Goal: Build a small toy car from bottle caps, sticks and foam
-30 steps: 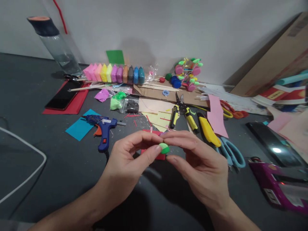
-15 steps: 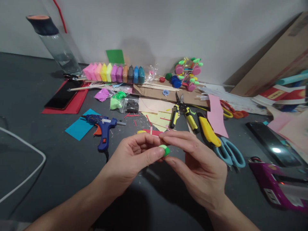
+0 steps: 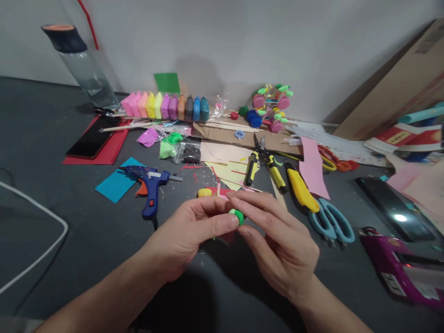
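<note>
My left hand [image 3: 203,224] pinches a small two-tone green piece of modelling clay [image 3: 237,216] between thumb and fingers. Curved in from the other side, my right hand [image 3: 277,236] has its fingertips and thumb closed about the same piece. Just behind and below the fingers, a small craft model shows in part: a yellow disc [image 3: 204,192], a thin upright stick and some red and pink. My hands cover the rest of it, so how the clay meets the model is hidden.
A blue glue gun [image 3: 151,185] lies left on blue paper. Yellow-handled pliers [image 3: 253,167], a yellow cutter [image 3: 301,187] and blue scissors [image 3: 331,222] lie to the right. Clay packets [image 3: 173,107] line the wall near a water bottle [image 3: 83,69]. A finished-looking model [image 3: 272,106] stands behind.
My right hand has shifted slightly left and its fingers have closed further over the green clay. More of the yellow disc shows behind my left hand.
</note>
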A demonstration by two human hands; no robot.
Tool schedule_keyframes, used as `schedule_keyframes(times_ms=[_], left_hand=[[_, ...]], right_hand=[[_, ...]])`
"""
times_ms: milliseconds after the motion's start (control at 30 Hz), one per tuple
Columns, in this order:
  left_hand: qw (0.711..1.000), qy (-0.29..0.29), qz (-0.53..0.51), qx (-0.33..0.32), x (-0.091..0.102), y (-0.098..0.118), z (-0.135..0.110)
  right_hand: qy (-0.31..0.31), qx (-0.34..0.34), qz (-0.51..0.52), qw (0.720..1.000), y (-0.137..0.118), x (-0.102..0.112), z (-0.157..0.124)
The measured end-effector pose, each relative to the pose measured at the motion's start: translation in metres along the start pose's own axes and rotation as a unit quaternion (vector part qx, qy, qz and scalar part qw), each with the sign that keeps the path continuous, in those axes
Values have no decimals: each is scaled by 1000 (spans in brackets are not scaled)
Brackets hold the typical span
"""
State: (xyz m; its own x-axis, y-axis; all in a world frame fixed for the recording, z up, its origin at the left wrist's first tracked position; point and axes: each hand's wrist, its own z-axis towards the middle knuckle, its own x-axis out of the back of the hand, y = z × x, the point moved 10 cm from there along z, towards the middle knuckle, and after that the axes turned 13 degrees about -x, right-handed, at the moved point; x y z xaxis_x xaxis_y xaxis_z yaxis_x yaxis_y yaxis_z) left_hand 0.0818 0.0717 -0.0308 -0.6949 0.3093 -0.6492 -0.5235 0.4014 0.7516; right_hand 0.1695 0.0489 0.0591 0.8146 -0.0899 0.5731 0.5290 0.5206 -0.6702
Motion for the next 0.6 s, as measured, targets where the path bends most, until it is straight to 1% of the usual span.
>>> schedule_keyframes(times_ms=[100,233,333,400,433,500,600], left_hand=[[1000,18,-5,-5,2,0,0],[997,63,-31,-9,6,0,1],[994,94,-52,-17,8,0,3],[992,113,-58,-21,10,1,3],[991,120,-59,-23,11,1,3],[990,124,-59,-20,11,0,1],[994,101,-38,-8,8,0,-1]], right_hand=[[23,40,-54,997,-7,-1,-1],[46,98,-161,981,-16,-8,-3],[51,113,-230,965,-19,-14,-5],[45,111,-259,958,-19,-18,-6],[40,104,-263,958,-17,-19,-6],[32,82,-234,968,-14,-17,-5],[28,41,-137,989,-7,-8,-2]])
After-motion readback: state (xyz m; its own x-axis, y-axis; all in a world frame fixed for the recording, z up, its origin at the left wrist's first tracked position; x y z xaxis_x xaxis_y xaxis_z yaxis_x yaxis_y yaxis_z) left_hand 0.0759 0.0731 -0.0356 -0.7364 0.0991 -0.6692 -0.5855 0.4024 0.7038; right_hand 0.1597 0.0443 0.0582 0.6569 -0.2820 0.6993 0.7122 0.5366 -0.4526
